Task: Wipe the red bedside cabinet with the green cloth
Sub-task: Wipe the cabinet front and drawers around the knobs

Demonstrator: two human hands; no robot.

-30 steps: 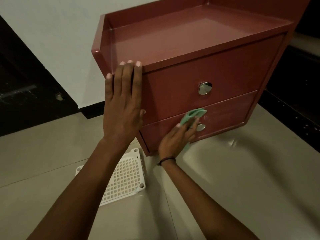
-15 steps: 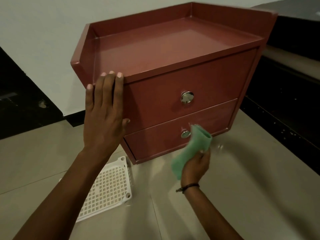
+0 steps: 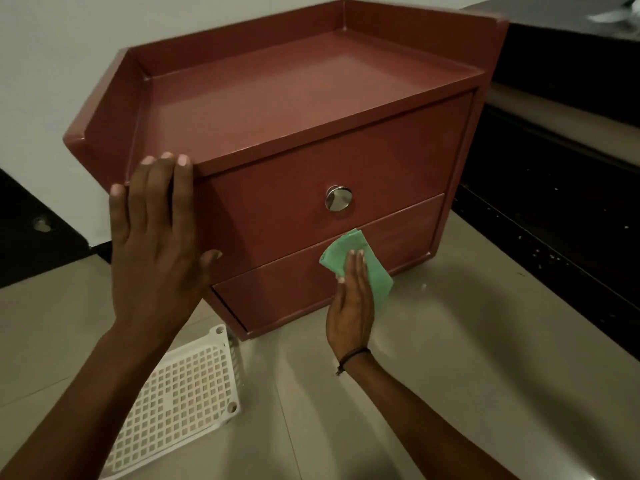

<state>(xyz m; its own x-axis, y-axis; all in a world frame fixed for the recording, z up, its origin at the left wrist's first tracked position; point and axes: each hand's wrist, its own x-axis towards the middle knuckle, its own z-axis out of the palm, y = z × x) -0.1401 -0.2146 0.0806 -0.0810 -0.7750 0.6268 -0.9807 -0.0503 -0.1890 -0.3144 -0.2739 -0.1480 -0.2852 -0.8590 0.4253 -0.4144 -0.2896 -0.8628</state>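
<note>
Half a sec ago the right hand [image 3: 351,306] had the cloth [image 3: 360,261] bunched up off the cabinet [image 3: 311,109]. Now it's back on the lower drawer [image 3: 284,292], fingers straight & together, pressing the green cloth flat vs. the front; nothing curled round it. The left hand [image 3: 156,244] hasn't shifted: palm flat on the cabinet's near-left corner, fingers straight, tips at the top edge, holding nothing. The cloth sits mid-drawer, just below the shiny knob [image 3: 338,199] of the upper drawer. The red cabinet stands on the pale floor [image 3: 450,341] w/ a white wall behind. A white plastic grid [image 3: 180,400] lies on the floor near-left, just beside the cabinet's base.
</note>
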